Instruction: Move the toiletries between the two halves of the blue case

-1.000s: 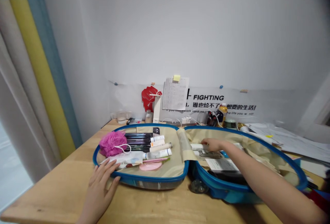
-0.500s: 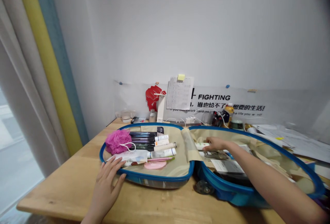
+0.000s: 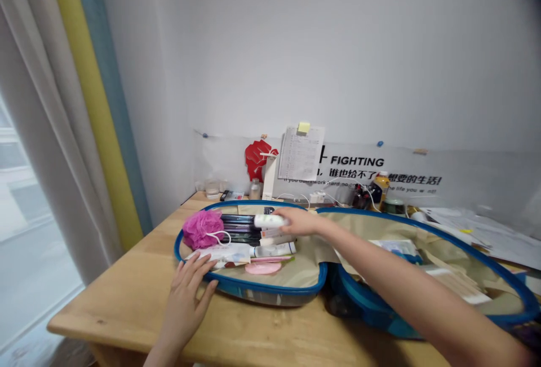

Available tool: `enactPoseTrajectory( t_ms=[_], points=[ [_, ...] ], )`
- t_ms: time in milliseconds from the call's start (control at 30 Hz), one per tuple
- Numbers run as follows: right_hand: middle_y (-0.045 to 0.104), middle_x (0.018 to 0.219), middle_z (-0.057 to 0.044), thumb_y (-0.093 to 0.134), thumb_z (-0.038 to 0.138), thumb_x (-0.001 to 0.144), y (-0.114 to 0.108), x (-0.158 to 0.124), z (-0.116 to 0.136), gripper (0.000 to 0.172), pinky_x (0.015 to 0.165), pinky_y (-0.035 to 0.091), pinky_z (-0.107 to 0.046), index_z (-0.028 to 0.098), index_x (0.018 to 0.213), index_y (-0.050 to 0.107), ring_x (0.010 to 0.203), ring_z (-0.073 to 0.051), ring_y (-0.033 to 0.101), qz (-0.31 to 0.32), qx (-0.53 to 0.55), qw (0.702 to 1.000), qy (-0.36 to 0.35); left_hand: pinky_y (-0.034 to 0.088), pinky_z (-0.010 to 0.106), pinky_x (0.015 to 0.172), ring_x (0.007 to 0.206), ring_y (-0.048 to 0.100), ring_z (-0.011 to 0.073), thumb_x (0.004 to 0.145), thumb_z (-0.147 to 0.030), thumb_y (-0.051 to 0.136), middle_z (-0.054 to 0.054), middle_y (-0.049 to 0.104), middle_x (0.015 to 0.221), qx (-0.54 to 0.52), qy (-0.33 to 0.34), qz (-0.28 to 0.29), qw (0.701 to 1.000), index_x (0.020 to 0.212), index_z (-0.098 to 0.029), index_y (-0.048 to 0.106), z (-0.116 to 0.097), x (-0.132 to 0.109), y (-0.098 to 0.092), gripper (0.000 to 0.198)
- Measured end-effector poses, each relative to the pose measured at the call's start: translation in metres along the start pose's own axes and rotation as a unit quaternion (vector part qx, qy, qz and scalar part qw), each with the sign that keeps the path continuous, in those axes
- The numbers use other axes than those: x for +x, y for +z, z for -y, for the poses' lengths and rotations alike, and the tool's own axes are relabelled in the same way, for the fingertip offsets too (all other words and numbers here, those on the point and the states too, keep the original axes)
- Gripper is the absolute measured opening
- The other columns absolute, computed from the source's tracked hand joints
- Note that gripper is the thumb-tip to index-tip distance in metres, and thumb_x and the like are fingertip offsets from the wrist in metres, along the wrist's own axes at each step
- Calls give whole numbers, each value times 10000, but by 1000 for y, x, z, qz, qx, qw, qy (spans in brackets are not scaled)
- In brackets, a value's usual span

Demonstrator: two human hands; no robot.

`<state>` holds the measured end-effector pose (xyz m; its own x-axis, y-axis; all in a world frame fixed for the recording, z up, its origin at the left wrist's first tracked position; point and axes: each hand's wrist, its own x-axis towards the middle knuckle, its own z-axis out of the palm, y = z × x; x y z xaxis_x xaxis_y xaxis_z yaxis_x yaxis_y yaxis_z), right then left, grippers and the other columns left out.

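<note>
A blue suitcase (image 3: 270,292) lies open on the wooden desk (image 3: 127,293), lined in beige. My right hand (image 3: 301,221) is closed round a white tube (image 3: 269,220) and holds it over the left half, above the row of tubes (image 3: 274,240) and dark flat packs (image 3: 239,226). My left hand (image 3: 186,292) lies flat with fingers spread on the front left rim of the case, beside a white packet (image 3: 220,254). A pink bath pouf (image 3: 203,228) sits at the left end, and a pink pad (image 3: 262,268) lies near the front.
The right half of the case (image 3: 443,265) holds boxes and papers. Bottles, cables and a jar (image 3: 395,205) line the wall under a poster. Loose papers (image 3: 482,231) lie at the right. Curtains (image 3: 63,119) hang at the left, past the desk's edge.
My right hand picked a white tube out of the right half and carried it left over the left half. My left hand stayed on the rim. The view shifted slightly.
</note>
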<state>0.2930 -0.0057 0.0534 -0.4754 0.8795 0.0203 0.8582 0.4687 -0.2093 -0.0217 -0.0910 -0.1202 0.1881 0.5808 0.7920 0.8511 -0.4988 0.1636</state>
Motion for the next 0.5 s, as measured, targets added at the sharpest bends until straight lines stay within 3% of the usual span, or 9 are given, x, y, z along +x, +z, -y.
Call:
enactPoseTrajectory(
  t_ms=[167,267,367,500],
  points=[
    [613,1196,-78,592,417,845,50,59,50,410,944,441,-433,178,1178,586,1068,-221,578,39,-4,998,-52,358,518,1064,1245,506,267,903,-354,481,69,632,1248,1,-1,7,1000,1203,-250,574,-1,1,-2,331],
    [648,1169,-59,680,362,768,68,76,60,464,932,433,-368,188,1191,607,1069,-256,589,36,14,998,-55,358,518,1064,1247,504,267,904,-352,480,70,634,1244,1,-6,15,1000,1204,-249,576,-2,2,-3,331],
    [673,1142,-21,733,271,708,77,81,64,478,930,423,-307,215,1172,637,1078,-269,594,35,49,996,-62,354,514,1068,1245,505,266,903,-348,483,72,631,1250,-1,-8,18,1000,1208,-247,577,-3,1,-3,335],
    [650,1145,-44,620,349,844,64,75,56,327,907,483,-364,198,1133,626,1017,-197,611,49,110,990,-76,370,515,1048,1228,518,269,900,-347,486,65,640,1235,3,-2,6,1000,1197,-245,579,-2,1,-2,327]
  ],
)
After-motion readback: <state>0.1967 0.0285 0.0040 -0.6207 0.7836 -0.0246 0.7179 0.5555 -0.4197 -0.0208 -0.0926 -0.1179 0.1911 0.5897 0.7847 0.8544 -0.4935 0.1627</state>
